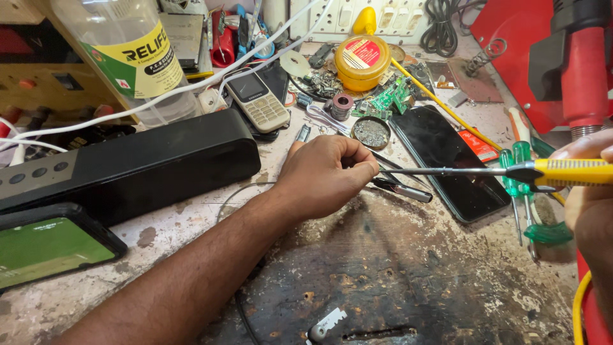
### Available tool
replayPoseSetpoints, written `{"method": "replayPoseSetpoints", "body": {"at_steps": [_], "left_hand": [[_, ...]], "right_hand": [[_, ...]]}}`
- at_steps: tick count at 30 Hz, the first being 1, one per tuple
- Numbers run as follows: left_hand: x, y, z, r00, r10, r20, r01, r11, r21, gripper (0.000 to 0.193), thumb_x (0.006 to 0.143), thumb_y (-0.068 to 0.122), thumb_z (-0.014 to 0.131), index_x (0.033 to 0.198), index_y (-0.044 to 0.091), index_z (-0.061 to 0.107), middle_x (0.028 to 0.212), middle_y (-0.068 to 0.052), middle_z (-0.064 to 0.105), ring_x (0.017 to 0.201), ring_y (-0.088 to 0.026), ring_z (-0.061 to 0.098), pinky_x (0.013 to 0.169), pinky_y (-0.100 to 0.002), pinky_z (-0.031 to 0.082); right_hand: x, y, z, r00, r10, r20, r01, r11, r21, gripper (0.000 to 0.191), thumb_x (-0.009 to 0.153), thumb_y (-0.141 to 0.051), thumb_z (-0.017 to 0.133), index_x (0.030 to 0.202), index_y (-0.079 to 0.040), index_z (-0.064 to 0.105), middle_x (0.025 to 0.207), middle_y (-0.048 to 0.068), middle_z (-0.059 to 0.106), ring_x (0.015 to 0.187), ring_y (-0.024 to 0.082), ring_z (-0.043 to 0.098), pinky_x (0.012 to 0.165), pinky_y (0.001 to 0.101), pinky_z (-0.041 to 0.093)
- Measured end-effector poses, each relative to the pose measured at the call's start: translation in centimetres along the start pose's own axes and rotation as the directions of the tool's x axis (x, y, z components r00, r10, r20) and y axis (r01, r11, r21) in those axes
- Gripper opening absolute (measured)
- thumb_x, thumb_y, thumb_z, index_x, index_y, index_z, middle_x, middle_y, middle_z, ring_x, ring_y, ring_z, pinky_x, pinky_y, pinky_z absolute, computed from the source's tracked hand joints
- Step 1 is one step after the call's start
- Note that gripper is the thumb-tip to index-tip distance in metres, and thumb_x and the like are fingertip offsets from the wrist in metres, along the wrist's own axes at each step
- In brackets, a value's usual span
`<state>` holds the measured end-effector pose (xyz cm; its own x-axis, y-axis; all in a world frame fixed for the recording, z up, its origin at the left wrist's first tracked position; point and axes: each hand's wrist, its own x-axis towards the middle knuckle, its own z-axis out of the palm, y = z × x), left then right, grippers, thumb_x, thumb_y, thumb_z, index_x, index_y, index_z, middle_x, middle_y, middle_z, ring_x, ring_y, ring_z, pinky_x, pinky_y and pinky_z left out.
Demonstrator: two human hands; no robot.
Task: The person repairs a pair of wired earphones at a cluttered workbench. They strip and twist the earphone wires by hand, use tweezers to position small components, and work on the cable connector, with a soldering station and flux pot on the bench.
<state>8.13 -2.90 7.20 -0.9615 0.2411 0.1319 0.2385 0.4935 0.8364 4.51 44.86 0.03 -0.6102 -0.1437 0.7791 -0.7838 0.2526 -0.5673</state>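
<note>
Two hands over dirty workbench (415,281). Left hand (322,176) curled shut near middle, fingertips pinching tip of yellow-handled screwdriver (511,171). Right hand (590,191) at right edge, fingers wrapped round yellow handle. Black smartphone (447,160) just behind shaft. Black speaker bar (134,163) at left.

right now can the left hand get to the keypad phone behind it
Probably yes: the left hand rests just short of the keypad phone, which lies face up with only small clutter between them.
</note>
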Motion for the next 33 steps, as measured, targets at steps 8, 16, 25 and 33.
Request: {"method": "replayPoseSetpoints", "body": {"at_steps": [8, 16, 25, 33], "left_hand": [[-0.1, 0.3, -0.1, 1.0, -0.013, 0.011, 0.013, 1.0, 0.002, 0.03, 0.081, 0.042, 0.065, 0.088, 0.018, 0.081, 0.067, 0.001, 0.076, 0.062, -0.013, 0.07, 0.082, -0.031, 0.055], [-0.1, 0.3, -0.2, 1.0, -0.017, 0.009, 0.017, 1.0, 0.006, 0.03, 0.08, 0.043, 0.066, 0.089, 0.018, 0.081, 0.067, 0.0, 0.076, 0.062, -0.014, 0.07, 0.08, -0.031, 0.055], [-0.3, 0.1, -0.2, 1.0, -0.005, 0.021, 0.006, 1.0, -0.02, 0.031, 0.082, 0.043, 0.069, 0.092, 0.016, 0.08, 0.071, -0.001, 0.076, 0.068, -0.013, 0.072, 0.074, -0.031, 0.056], [-0.5, 0.5, -0.7, 0.999, 0.017, 0.034, -0.018, 1.0, 0.014, 0.028, 0.085, 0.039, 0.069, 0.095, 0.016, 0.081, 0.073, -0.004, 0.077, 0.068, -0.015, 0.073, 0.072, -0.033, 0.056]], "right_hand": [[1.8, -3.2, 2.7, 0.994, -0.099, 0.055, 0.101, 0.994, -0.032, 0.037, 0.131, -0.041, 0.037, 0.118, -0.009, 0.048, 0.095, 0.013, 0.057, 0.077, 0.018, 0.062, 0.078, 0.032, 0.058], [2.7, -7.9, 5.4, 0.999, -0.024, 0.041, 0.037, 0.936, -0.351, 0.038, 0.128, -0.038, 0.04, 0.118, -0.002, 0.049, 0.096, 0.014, 0.059, 0.079, 0.019, 0.063, 0.076, 0.0315, 0.057], [3.8, -8.0, 5.1, 0.997, 0.005, -0.078, -0.03, 0.946, -0.323, 0.035, 0.127, -0.036, 0.042, 0.121, -0.002, 0.049, 0.097, 0.011, 0.062, 0.081, 0.016, 0.064, 0.075, 0.0281, 0.054], [7.9, -11.0, 5.4, 0.983, 0.042, -0.179, -0.113, 0.906, -0.409, 0.033, 0.126, -0.034, 0.044, 0.124, -0.001, 0.05, 0.098, 0.009, 0.064, 0.082, 0.013, 0.064, 0.074, 0.0251, 0.052]]}}
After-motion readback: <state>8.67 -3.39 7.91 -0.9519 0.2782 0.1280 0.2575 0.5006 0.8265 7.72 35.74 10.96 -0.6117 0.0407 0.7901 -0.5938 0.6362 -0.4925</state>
